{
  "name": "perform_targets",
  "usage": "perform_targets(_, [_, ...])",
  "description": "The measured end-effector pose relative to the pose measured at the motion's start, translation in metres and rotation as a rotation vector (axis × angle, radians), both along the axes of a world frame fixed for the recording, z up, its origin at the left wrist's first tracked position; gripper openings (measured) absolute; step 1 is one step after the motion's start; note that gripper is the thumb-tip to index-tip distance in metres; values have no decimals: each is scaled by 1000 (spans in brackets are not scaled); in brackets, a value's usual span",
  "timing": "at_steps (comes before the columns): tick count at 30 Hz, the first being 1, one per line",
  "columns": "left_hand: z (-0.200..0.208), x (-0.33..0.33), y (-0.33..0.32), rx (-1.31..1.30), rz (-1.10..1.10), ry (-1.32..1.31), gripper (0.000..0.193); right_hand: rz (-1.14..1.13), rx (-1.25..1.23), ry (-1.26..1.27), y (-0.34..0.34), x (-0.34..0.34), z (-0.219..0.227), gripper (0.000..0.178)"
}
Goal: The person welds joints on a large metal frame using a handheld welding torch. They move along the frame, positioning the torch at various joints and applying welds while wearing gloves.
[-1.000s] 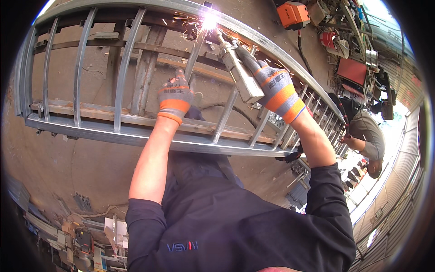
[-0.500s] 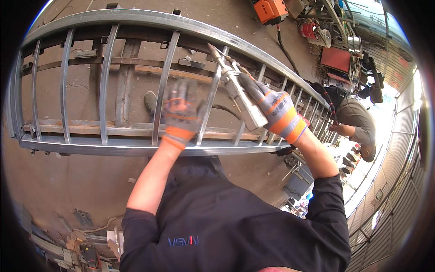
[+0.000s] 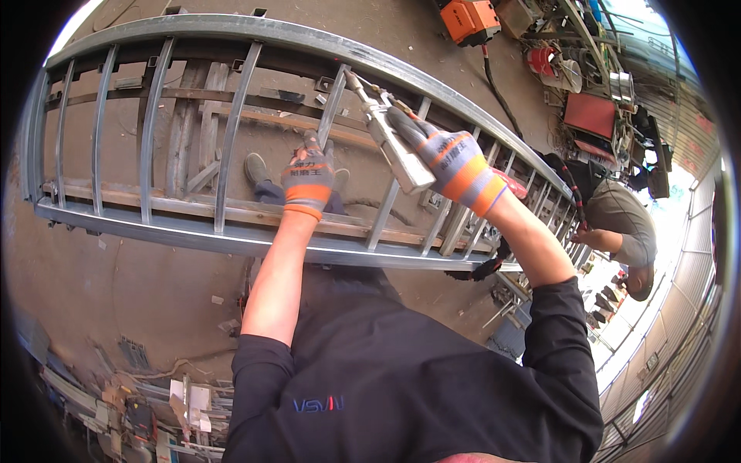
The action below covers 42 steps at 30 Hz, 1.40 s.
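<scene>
My left hand [image 3: 307, 176], in a grey and orange work glove, is closed round a metal crossbar [image 3: 333, 106] of a long ladder-like steel frame [image 3: 231, 29]. Most of the bar's near part is hidden under that hand and forearm. In my right hand [image 3: 463, 166], gloved alike, is a silver welding gun [image 3: 397, 150] with a pointed coppery tip. The tip sits at the far end of the same crossbar, close to where it meets the far rail; whether they touch I cannot tell.
Rusty beams [image 3: 185, 127] support the frame from below. An orange machine [image 3: 469, 21] with a black cable [image 3: 498, 92] stands beyond it. A person [image 3: 614, 224] bends over at the right. Metal scraps and tools [image 3: 189, 405] lie at the lower left.
My left hand has come from a blurred, spread pose beside the crossbar to a grip on it. The gun's tip has moved to the bar's far end. The whole frame appears farther left.
</scene>
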<state>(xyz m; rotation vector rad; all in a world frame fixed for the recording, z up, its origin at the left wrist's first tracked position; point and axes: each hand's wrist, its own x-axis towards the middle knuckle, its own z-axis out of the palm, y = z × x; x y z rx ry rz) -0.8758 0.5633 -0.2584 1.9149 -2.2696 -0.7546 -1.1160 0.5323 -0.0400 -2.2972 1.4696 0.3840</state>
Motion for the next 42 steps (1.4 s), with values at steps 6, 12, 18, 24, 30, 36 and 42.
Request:
perform_targets(6, [2,-2,-7,-95,-38,-54,43,28,-39,-42,-8,-6,-21,84])
perform_targets(12, [10,-4,-5,-71,15,12,39,21,-122,-208,-10,-5,-21,97])
perform_targets(18, [7,-4,-8,-76,30,31,36,-41,-31,-64,-13,3,-21,103])
perform_targets(24, [3,-3,-5,-170,30,50,35,-17,-45,-35,-12,2,-21,103])
perform_targets(30, [2,0,-9,94,-13,42,72,-36,-43,-22,-15,5,-24,104])
perform_targets(36, [-3,-1,-8,99,-1,10,75,-34,-44,-23,-13,0,-27,103])
perform_targets(42, [-6,0,-4,-17,-16,11,63,9,-96,-55,-10,-7,-32,102])
